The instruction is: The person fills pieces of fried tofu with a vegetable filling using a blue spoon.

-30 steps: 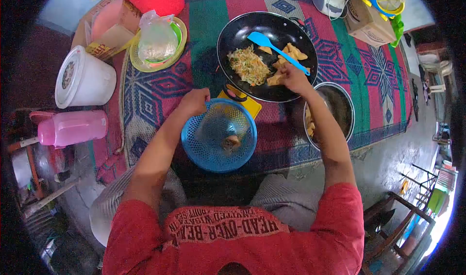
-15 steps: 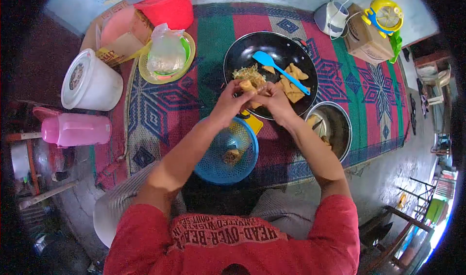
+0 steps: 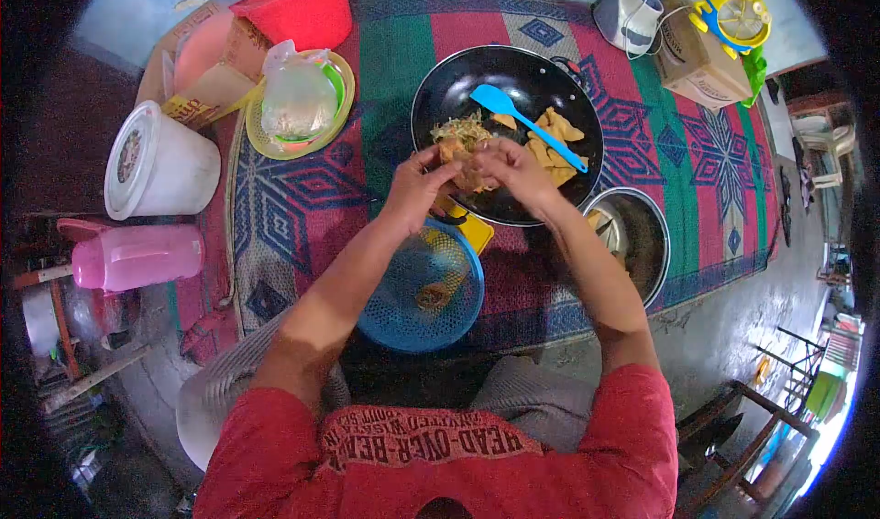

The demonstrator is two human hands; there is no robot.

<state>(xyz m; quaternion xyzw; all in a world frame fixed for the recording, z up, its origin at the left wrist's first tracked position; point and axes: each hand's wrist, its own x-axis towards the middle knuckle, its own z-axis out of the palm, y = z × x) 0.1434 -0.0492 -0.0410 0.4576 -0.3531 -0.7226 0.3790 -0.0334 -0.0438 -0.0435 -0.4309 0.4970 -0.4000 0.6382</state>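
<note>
My left hand (image 3: 420, 185) pinches a piece of fried tofu (image 3: 453, 152) over the near rim of a black wok (image 3: 449, 84). The fingers of my right hand (image 3: 522, 178) are closed together against the tofu's right side and partly cover it. Just beyond the fingers, shredded vegetable filling (image 3: 463, 127) is heaped in the wok. A blue spatula (image 3: 532, 125) lies across the pan, separating the filling from several golden tofu pieces (image 3: 561, 130) on the right.
Near me sit a blue basket (image 3: 390, 313) and a steel bowl (image 3: 655, 244). A yellow object (image 3: 476, 233) lies beside the wok. On the left are a pink jug (image 3: 151, 256), a white tub (image 3: 174, 166) and a bagged item (image 3: 298, 102); a carton (image 3: 697, 61) stands back right.
The tofu has turned in my fingers and both hands have come closer together around it. The whole view has shifted slightly.
</note>
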